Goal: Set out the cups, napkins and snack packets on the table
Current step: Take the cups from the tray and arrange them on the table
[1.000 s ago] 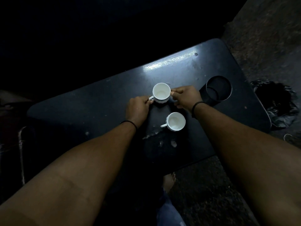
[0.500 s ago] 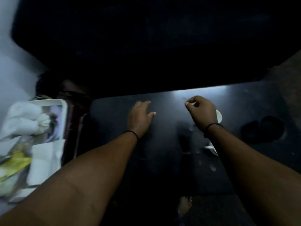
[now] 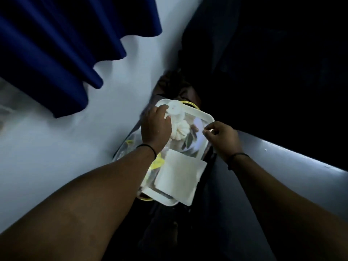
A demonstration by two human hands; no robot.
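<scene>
View has swung left off the dark counter [image 3: 293, 157] since a moment ago; the two white cups are out of sight now, and both hands have come over to a white tray [image 3: 205, 114] beside the pale wall [image 3: 66, 147]. Left hand [image 3: 155, 127] has reached into the tray's far end, fingers curled on a small white cup [image 3: 176, 108], grip closed round it. Right hand [image 3: 221, 137] hovers at the tray's right rim, fingers loosely bent, holding nothing I can make out. Folded white napkin [image 3: 178, 178], flat and square, overhangs the tray's near corner. Yellow packet [image 3: 157, 162], partly hidden under the left wrist. A ribbed white round thing [image 3: 180, 129] lies mid-tray, unclear what. Blue pleated curtain [image 3: 56, 44] hangs upper left. Blurred, dim.
</scene>
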